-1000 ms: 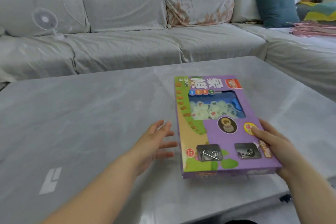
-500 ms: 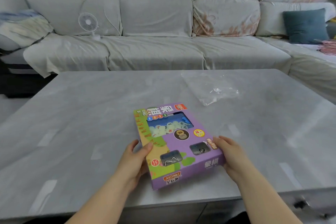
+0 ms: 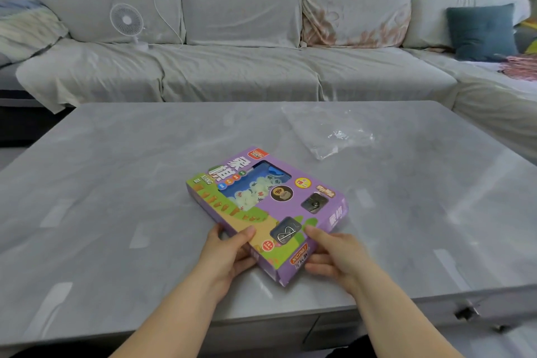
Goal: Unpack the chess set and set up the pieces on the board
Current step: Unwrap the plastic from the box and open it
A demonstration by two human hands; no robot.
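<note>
Grey table (image 3: pixel 122 183) carries the sealed box (image 3: pixel 267 212), left hand (image 3: pixel 229 253) and right hand (image 3: pixel 334 256) gripping its near corner; unpacking and setup remain.

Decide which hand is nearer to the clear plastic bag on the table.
Right. The right hand grips the purple box's near end, in line with the plastic bag; the left hand grips the box's left edge, further off to the bag's left.

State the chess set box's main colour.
Purple, with a green and tan strip; the chess set box shows best in the head view.
</note>
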